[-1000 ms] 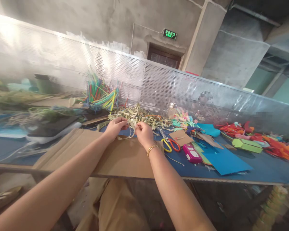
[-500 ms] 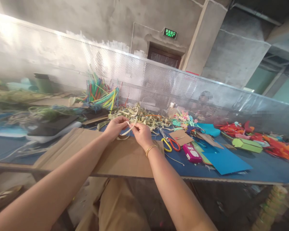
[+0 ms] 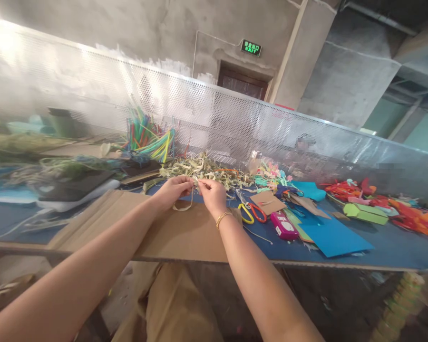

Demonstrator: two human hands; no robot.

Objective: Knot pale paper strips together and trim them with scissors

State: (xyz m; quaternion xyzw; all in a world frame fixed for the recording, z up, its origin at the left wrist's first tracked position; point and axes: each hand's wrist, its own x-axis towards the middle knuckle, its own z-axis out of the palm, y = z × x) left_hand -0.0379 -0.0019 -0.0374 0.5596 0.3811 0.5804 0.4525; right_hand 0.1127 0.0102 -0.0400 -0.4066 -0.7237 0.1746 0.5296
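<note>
My left hand [image 3: 173, 189] and my right hand [image 3: 213, 194] meet over a brown cardboard sheet [image 3: 171, 228] on the blue table [image 3: 385, 247]. Both pinch a pale paper strip [image 3: 183, 204] whose loop hangs below the fingers. Just beyond the hands lies a heap of pale shredded strips [image 3: 203, 169]. A gold bracelet [image 3: 224, 217] circles my right wrist.
Scissors with yellow and orange handles [image 3: 251, 213], a pink case [image 3: 284, 226], a blue paper sheet [image 3: 333, 237], a green box [image 3: 365, 213] and red-orange paper bits [image 3: 410, 211] lie to the right. Coloured straws [image 3: 148, 137] stand at the back by a perforated metal screen [image 3: 235, 123].
The two hands have drawn closer together and risen slightly, pulling the strip's ends up so its loop hangs shorter beneath them.
</note>
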